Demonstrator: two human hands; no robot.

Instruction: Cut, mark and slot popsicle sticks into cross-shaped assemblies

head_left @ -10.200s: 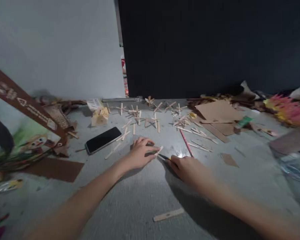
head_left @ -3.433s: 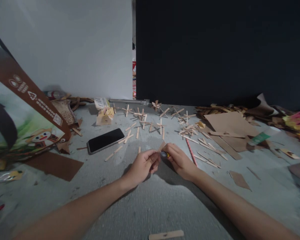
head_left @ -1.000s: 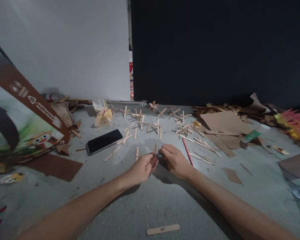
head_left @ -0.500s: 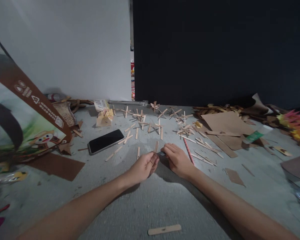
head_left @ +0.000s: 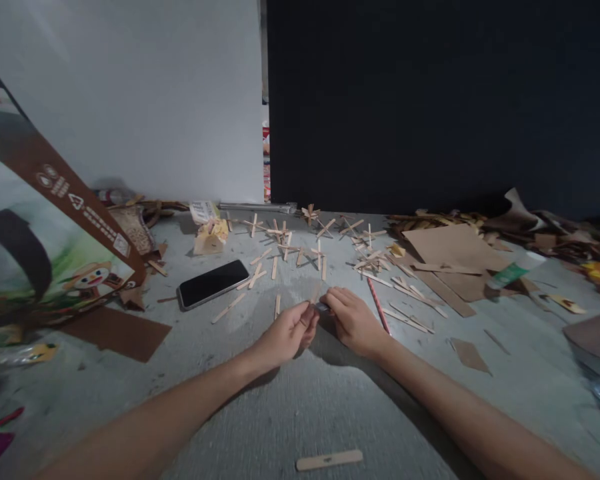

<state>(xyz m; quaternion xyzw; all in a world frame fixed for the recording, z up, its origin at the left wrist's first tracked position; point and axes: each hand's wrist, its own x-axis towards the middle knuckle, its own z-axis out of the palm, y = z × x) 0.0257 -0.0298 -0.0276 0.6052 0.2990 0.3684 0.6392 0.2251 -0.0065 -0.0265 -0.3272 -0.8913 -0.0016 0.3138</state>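
Observation:
Near the middle of the grey table, my left hand pinches a wooden craft stick, whose upper end points up and away from me. Close beside it on the right, my right hand is closed with curled fingers on a small flat bluish-grey piece, mostly hidden and too small to name. That piece lies right by the stick; whether they touch I cannot tell. Another craft stick lies flat at the near edge. Beyond my hands are several sticks crossed into stars and X shapes.
To the left are a phone, brown card and a large printed bag. Right of my hands lie a red-patterned straw-like rod, loose sticks, cardboard sheets and a green-and-white tube. Panels stand behind.
The craft stick in my left hand has tipped slightly to the right at its top. Both hands stay in nearly the same place, and the view has shifted a little.

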